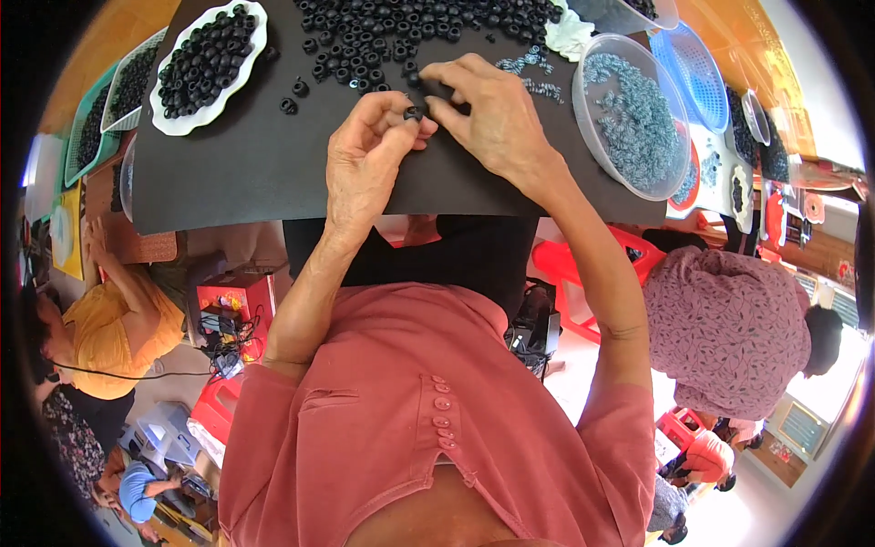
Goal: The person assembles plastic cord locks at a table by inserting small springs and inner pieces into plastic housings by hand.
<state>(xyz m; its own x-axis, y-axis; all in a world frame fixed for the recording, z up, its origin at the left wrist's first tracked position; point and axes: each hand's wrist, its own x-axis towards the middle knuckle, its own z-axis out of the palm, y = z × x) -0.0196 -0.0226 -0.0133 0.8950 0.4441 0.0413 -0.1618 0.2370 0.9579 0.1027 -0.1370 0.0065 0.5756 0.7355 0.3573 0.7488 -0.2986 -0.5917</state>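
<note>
My left hand [363, 155] pinches a small, round black plastic piece [413, 113] with a hole in it between thumb and fingers, over the dark tabletop [246, 173]. Just right of it is my right hand [497, 118], its fingers bent and its thumb apart from the index finger; nothing shows between them. Its index fingertip is close to the near edge of a big pile of similar black pieces [383, 41], and whether it touches one is hard to see. A few loose black pieces [289, 106] lie left of my hands.
A white scalloped dish [169, 126] heaped with black pieces stands at the left. To the right, a clear round tub [583, 128] holds many small blue-grey parts, with more of these parts [544, 89] scattered beside it. A blue basket [702, 73] stands beyond. People sit on both sides.
</note>
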